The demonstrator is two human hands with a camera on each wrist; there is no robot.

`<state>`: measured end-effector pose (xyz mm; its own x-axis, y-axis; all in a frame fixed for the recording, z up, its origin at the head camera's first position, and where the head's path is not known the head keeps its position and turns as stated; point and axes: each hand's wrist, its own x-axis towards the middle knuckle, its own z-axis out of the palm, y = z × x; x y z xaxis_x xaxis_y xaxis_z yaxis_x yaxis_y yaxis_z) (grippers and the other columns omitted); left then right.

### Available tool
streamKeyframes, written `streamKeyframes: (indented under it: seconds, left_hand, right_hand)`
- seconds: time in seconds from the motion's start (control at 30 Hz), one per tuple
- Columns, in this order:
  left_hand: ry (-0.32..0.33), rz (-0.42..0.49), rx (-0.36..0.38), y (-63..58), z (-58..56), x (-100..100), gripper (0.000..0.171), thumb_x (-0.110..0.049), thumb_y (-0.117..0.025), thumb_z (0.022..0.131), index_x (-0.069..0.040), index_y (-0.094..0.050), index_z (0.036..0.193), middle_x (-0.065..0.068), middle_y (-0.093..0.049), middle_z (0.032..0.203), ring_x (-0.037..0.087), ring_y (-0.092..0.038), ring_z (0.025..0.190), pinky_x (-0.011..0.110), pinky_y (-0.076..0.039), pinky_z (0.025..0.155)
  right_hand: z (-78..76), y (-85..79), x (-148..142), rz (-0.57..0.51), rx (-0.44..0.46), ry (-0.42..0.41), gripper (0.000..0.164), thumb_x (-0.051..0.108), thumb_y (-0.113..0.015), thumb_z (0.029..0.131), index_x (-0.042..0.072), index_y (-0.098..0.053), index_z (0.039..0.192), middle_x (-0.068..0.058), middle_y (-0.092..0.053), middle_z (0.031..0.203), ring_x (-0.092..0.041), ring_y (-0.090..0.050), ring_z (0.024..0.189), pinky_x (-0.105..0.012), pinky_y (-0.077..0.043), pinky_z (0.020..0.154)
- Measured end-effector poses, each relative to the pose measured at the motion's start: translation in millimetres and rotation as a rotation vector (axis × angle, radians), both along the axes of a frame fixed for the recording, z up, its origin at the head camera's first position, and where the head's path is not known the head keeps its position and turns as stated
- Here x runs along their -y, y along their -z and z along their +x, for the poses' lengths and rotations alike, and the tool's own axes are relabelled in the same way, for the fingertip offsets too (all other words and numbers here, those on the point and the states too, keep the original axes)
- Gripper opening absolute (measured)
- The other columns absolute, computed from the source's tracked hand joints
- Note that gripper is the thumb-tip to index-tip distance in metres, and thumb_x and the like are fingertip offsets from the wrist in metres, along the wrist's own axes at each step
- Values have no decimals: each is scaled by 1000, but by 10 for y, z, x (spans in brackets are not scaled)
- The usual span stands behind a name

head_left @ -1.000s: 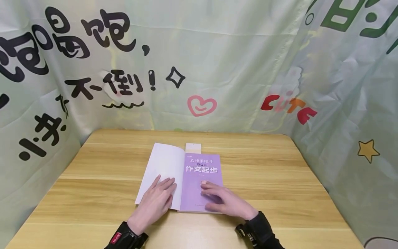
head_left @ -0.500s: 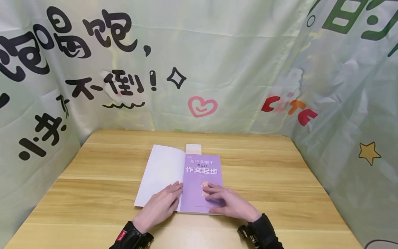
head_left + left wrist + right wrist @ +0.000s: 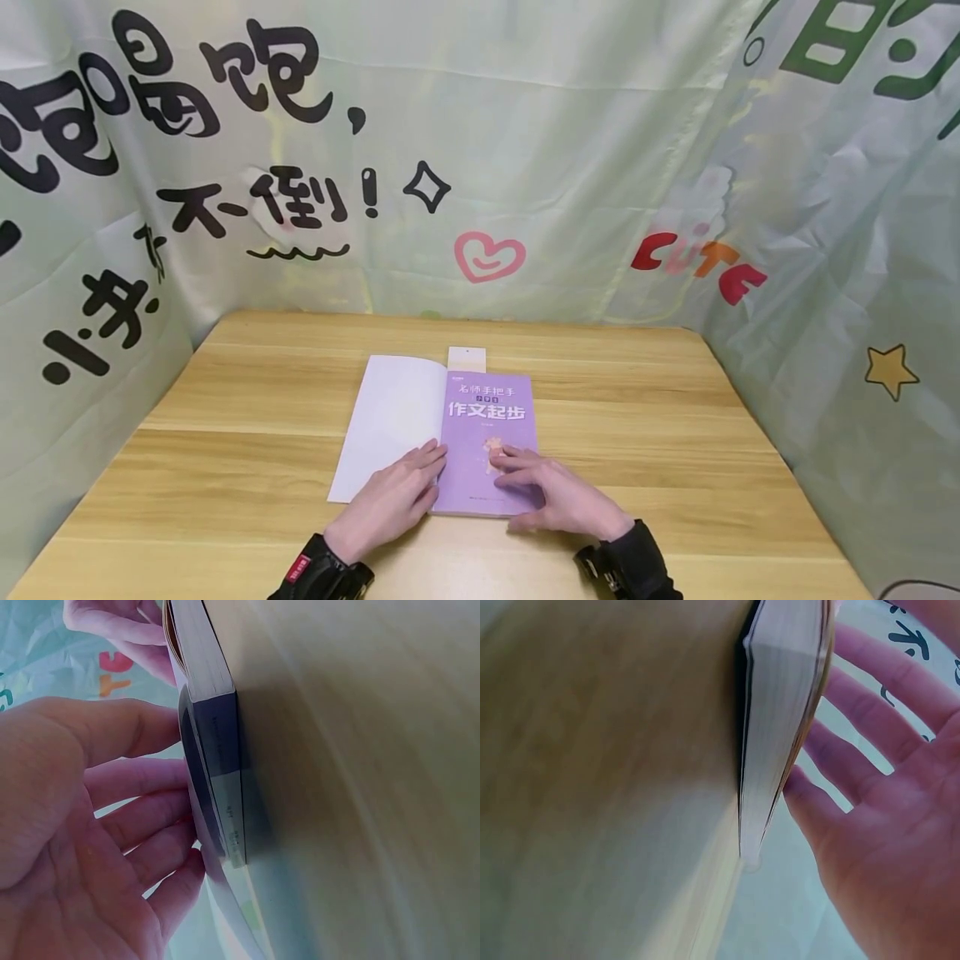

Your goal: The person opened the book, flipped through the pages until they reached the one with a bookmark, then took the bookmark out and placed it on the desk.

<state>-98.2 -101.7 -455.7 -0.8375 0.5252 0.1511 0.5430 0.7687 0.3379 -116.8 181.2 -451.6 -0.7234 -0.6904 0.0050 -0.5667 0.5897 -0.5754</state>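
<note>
A thick paperback book (image 3: 480, 483) lies on the table with its cover turned over to the left. The purple title page faces up on the right, and the blank white inside of the cover (image 3: 390, 417) spreads on the left. My left hand (image 3: 393, 504) rests its fingers along the fold between the two, fingertips at the purple page's left edge. On the lower right of the purple page rest the fingertips of my right hand (image 3: 562, 496), its thumb at the bottom edge. In the right wrist view the page block (image 3: 780, 727) shows edge-on beside the spread fingers.
A small pale card (image 3: 467, 358) sticks out past the book's top edge. The wooden table (image 3: 637, 400) reaches back to a printed cloth backdrop (image 3: 570, 167), which also hangs at both sides.
My left hand has slid right from the white cover side to the fold. The right hand has shifted slightly down and right, and more of the page's printed figure shows.
</note>
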Motion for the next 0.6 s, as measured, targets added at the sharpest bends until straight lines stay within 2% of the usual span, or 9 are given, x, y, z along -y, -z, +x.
streamKeyframes:
  seconds: [0.33,0.6]
  left_hand:
    - [7,-5,-32,15,-5,7,40,-14,-63,96,2,-63,133,14,-59,146,30,-54,138,46,-47,113]
    - [9,-1,-30,6,-5,5,40,-14,-63,96,2,-63,132,14,-59,145,30,-54,138,46,-47,113]
  right_hand:
    - [5,-2,6,1,-11,-5,52,22,-84,78,9,-70,126,-7,-51,154,-34,-38,149,-59,-30,120]
    - [7,18,13,-10,-59,-26,49,18,-82,80,9,-69,127,-8,-55,151,-36,-43,145,-61,-32,118]
